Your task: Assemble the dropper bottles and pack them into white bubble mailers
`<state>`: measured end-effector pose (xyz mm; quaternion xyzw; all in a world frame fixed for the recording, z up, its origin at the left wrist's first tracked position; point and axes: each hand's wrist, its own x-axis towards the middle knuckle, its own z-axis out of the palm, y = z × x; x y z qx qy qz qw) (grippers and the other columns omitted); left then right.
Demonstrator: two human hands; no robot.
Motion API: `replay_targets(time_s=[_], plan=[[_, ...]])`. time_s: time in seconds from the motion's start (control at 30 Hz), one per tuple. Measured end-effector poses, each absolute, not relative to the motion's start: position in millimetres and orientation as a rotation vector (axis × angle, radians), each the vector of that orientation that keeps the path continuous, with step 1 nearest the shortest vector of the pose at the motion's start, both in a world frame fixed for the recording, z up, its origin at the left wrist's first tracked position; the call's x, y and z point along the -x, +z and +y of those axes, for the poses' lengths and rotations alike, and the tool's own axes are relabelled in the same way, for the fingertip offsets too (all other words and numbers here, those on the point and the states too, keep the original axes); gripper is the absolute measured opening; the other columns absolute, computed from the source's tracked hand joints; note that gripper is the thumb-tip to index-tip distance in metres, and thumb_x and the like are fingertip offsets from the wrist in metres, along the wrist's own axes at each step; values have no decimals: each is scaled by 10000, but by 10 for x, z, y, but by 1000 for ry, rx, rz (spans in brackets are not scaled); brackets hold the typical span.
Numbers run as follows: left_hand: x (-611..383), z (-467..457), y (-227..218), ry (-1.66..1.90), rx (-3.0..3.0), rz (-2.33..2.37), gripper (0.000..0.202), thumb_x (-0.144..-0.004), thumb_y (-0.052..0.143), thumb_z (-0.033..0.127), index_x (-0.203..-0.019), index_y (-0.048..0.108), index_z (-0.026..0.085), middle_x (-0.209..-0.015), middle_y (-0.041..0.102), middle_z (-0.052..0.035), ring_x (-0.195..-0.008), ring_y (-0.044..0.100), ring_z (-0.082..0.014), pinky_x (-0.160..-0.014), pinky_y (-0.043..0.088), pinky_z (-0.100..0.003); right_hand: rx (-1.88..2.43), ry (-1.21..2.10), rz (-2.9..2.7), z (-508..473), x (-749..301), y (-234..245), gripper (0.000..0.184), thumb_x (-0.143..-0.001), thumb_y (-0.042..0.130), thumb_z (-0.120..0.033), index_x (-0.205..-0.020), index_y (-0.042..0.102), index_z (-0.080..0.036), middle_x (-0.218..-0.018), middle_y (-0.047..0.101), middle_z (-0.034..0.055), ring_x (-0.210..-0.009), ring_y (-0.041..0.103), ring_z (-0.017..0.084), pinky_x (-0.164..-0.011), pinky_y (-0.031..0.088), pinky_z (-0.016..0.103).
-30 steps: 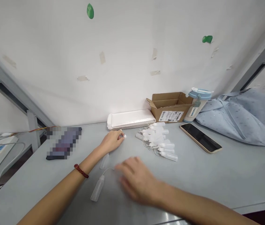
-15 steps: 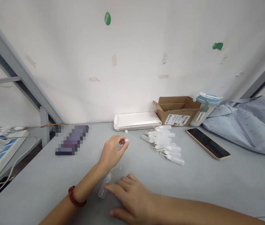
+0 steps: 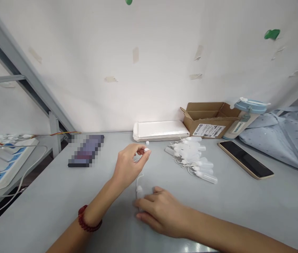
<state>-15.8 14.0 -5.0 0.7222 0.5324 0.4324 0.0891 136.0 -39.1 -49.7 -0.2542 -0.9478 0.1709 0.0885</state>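
My left hand (image 3: 128, 165) is raised a little above the grey table (image 3: 244, 207) and pinches a small white cap (image 3: 146, 150) between thumb and fingers. My right hand (image 3: 159, 211) lies lower on the table, its fingers curled around a small clear squeeze bottle (image 3: 139, 191) whose white neck pokes out by the fingertips. Another tiny white cap (image 3: 147, 143) lies loose on the table beyond my left hand. A pile of several similar clear bottles with white caps (image 3: 191, 158) lies to the right of my hands.
A flat white tray (image 3: 161, 130) and an open cardboard box (image 3: 209, 121) stand against the wall. A lidded cup (image 3: 245, 117), a phone (image 3: 245, 164) and a blue cloth bag (image 3: 291, 140) lie at right. A dark blurred object (image 3: 85, 151) and a power strip (image 3: 4, 165) are at left.
My right hand has drawn in and closed on the clear bottle, turning it upright from lying flat. My left hand has lifted slightly with the white cap. The camera tilted down.
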Motion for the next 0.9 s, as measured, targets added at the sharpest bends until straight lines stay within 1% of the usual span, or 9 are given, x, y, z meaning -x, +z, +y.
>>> replay_targets(time_s=[0.13, 0.2, 0.3, 0.37, 0.43, 0.57, 0.67, 0.77, 0.9], plan=[[154, 129, -2, 1130, -2040, 1589, 196, -815, 537, 366, -782, 642, 203, -731, 671, 0, -708, 600, -152, -648, 464, -253, 1016, 337, -2774, -251, -1590, -510, 216, -937, 361, -293, -961, 549, -189, -740, 654, 30, -579, 553, 139, -609, 322, 276], [140, 128, -3, 1013, -1973, 1559, 211, -806, 542, 381, -783, 654, 205, -739, 679, -1, -710, 608, -156, -641, 469, -256, 1160, 292, -2758, -141, -1686, -489, 214, -933, 372, -308, -913, 548, -187, -682, 640, 25, -534, 539, 139, -536, 265, 266], [110, 126, -31, 916, -1902, 1502, 222, -801, 539, 386, -796, 665, 203, -769, 691, -11, -745, 622, -169, -636, 476, -261, 1278, 307, -2708, 3, -1777, -444, 231, -925, 400, -366, -986, 553, -204, -615, 624, 10, -522, 548, 152, -495, 209, 257], [93, 122, -53, 897, -1883, 1481, 231, -800, 535, 390, -803, 669, 202, -784, 697, -17, -760, 628, -179, -622, 480, -264, 1301, 336, -2655, 54, -1805, -422, 287, -915, 414, -434, -1057, 546, -222, -606, 625, 5, -549, 568, 165, -502, 217, 250], [82, 119, -70, 882, -1876, 1476, 241, -796, 534, 400, -802, 672, 202, -785, 700, -20, -751, 630, -182, -602, 481, -266, 1324, 351, -2607, 68, -1811, -412, 325, -907, 416, -475, -1068, 547, -224, -625, 632, 10, -575, 578, 172, -513, 235, 247], [82, 126, -85, 855, -1855, 1477, 241, -787, 540, 398, -791, 672, 196, -782, 699, -26, -745, 627, -186, -601, 483, -272, 1372, 339, -2576, 56, -1795, -420, 240, -923, 399, -374, -975, 560, -204, -722, 639, 28, -587, 561, 149, -518, 246, 244], [94, 143, -84, 849, -1796, 1428, 239, -786, 546, 392, -806, 672, 190, -804, 698, -31, -758, 629, -188, -650, 489, -287, 1376, 351, -2529, 59, -1797, -429, 185, -902, 406, -277, -1001, 545, -204, -709, 608, 11, -570, 528, 133, -529, 271, 237], [104, 155, -66, 802, -1662, 1395, 239, -768, 583, 379, -856, 680, 179, -832, 700, -37, -757, 627, -180, -690, 490, -294, 1315, 427, -2435, 65, -1803, -419, 190, -888, 395, -227, -1026, 526, -210, -724, 581, -1, -557, 497, 119, -555, 320, 231], [103, 158, -34, 782, -1460, 1372, 289, -730, 635, 360, -939, 686, 168, -867, 700, -49, -751, 617, -158, -715, 493, -291, 1155, 612, -2280, 40, -1779, -392, 151, -882, 383, -189, -943, 519, -204, -763, 568, -2, -587, 494, 105, -566, 357, 218]])
